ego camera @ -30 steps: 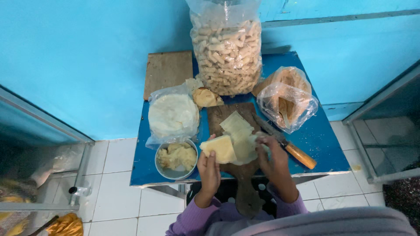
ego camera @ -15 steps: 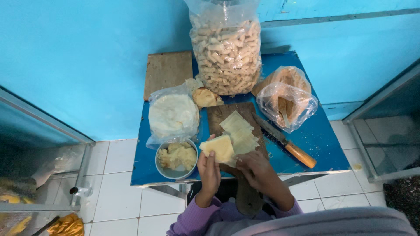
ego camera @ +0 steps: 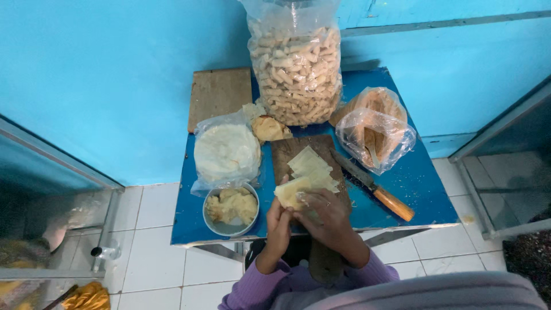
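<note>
Head cam looking straight down, so nearest the camera you get purple sleeves and both hands meeting at the front edge of the blue tabletop (ego camera: 402, 189). Left hand (ego camera: 279, 221) pinches a pale yellow wrapper (ego camera: 291, 191) from the left side, fingers closed on its edge. Right hand (ego camera: 326, 212) is cupped over the same wrapper from the right, fingers curled down onto it, so both hands are together on that one piece, just over the near end of the dark wooden board (ego camera: 287, 150).

Just left of the hands sits a round metal bowl (ego camera: 232, 210) with lumpy yellowish filling in it. Right behind the held wrapper there's a fanned stack of wrappers (ego camera: 310, 163) lying on the board. To the right of that, a knife (ego camera: 373, 186) with a wooden handle lies at an angle on the tabletop, blade pointing away.

Further back on the left, a clear bag of white round sheets (ego camera: 227, 152), and a small crumpled bag (ego camera: 270, 127) next to it. On the right, another clear bag (ego camera: 376, 129) with brownish stuff inside, can't tell what. At the far edge stands a tall bag of fried sticks (ego camera: 298, 66), with a bare wooden plank (ego camera: 218, 95) beside it against the turquoise wall.
</note>
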`<state>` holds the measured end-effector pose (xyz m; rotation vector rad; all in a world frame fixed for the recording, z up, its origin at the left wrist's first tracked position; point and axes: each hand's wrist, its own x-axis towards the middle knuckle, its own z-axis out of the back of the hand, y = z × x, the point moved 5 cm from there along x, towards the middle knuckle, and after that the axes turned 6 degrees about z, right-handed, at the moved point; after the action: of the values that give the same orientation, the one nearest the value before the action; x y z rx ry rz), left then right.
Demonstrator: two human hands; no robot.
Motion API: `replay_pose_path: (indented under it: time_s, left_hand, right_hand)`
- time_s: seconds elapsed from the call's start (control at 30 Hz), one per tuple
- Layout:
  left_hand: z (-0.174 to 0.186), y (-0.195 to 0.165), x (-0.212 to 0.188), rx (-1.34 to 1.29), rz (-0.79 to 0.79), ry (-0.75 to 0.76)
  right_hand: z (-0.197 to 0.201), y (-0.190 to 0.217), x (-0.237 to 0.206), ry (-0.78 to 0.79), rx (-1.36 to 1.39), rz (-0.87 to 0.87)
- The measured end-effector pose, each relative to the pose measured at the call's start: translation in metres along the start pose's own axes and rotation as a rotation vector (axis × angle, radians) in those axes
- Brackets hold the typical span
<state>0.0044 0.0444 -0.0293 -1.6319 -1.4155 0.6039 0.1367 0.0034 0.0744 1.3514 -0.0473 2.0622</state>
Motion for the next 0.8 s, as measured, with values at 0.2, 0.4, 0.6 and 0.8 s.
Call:
replay_pose_path:
  time_s: [0.2, 0.4, 0.6, 0.8]
  left_hand:
    - [-0.007, -0.013, 0.0, 0.124, -0.085, 0.001]
    - [-0.012, -0.016, -0.001, 0.105, -0.086, 0.023]
    - [-0.001, -0.008, 0.004, 0.106, -0.114, -0.092]
    - [0.009, 0.003, 0.004, -0.139, -0.025, -0.177]
  right_hand:
    - [-0.004, -0.011, 0.004, -0.016, -0.008, -0.105]
    - [-0.006, -0.024, -0.011, -0.081, 0.042, -0.194]
    - [0.004, -0.083, -0.039, -0.513, 0.72, -0.637]
    - [0.033, -0.075, -0.04, -0.426, 0.299, -0.435]
